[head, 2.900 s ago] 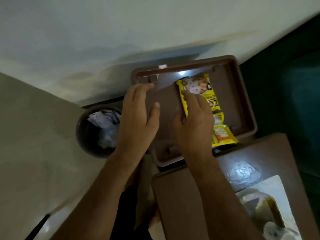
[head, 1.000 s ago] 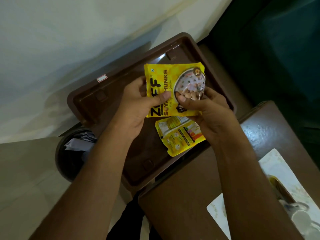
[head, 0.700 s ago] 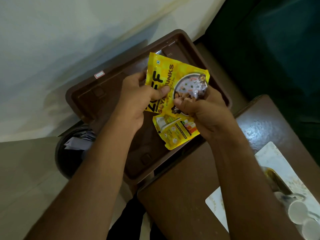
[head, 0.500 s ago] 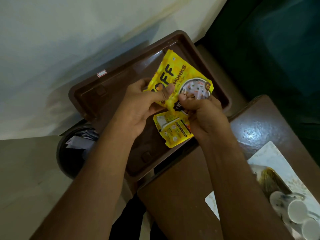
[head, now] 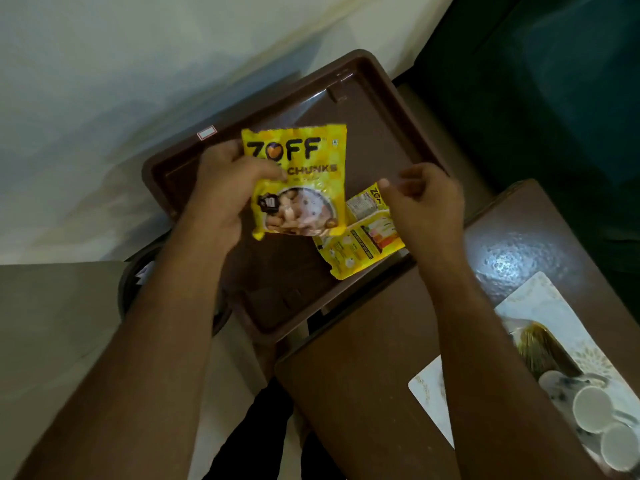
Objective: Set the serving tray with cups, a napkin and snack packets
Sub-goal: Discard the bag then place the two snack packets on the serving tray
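My left hand (head: 225, 192) grips a yellow snack packet (head: 304, 188) by its left edge, holding it face up above the brown serving tray (head: 377, 109). A second yellow packet (head: 360, 247) lies face down on the tray near its right rim. My right hand (head: 429, 206) hovers over that second packet with fingers loosely curled and nothing in them. At the lower right, a white patterned tray (head: 533, 306) carries two white cups (head: 602, 420) and a folded green item (head: 540, 344).
The white tray rests on a dark brown table (head: 363, 375) in the lower right. A dark round bin (head: 135, 289) with paper inside stands on the floor at the left, partly hidden by my left arm. A pale wall runs behind the brown tray.
My right hand has let go of the yellow packet and drawn off to the right. My left hand alone now holds it, turned so its print reads upright.
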`<action>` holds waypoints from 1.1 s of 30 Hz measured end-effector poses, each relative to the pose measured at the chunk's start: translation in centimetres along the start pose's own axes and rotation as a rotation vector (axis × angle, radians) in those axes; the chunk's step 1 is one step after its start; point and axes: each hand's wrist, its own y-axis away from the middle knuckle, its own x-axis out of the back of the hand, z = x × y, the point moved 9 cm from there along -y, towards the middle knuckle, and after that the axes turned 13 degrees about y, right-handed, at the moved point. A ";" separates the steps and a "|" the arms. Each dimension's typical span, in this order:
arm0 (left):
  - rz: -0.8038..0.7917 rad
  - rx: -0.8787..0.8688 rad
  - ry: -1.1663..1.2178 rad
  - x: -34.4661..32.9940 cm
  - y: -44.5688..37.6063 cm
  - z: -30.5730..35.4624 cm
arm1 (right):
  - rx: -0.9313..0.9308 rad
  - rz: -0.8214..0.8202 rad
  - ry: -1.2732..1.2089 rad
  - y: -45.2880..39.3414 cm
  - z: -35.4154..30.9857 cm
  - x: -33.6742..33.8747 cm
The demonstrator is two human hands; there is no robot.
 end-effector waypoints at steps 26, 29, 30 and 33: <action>-0.385 0.447 0.453 -7.7 4.0 -3.4 | 0.922 0.287 0.280 7.9 -7.1 -0.8; -0.330 0.377 0.398 -6.5 3.6 -3.1 | 0.744 0.176 -0.102 7.1 -4.7 0.1; -0.327 0.355 0.412 -6.4 3.5 -3.0 | 0.582 0.120 -0.306 6.3 -3.3 0.5; -0.396 0.325 0.433 -6.8 3.7 -3.2 | 0.038 -0.114 -0.748 4.5 0.3 -1.1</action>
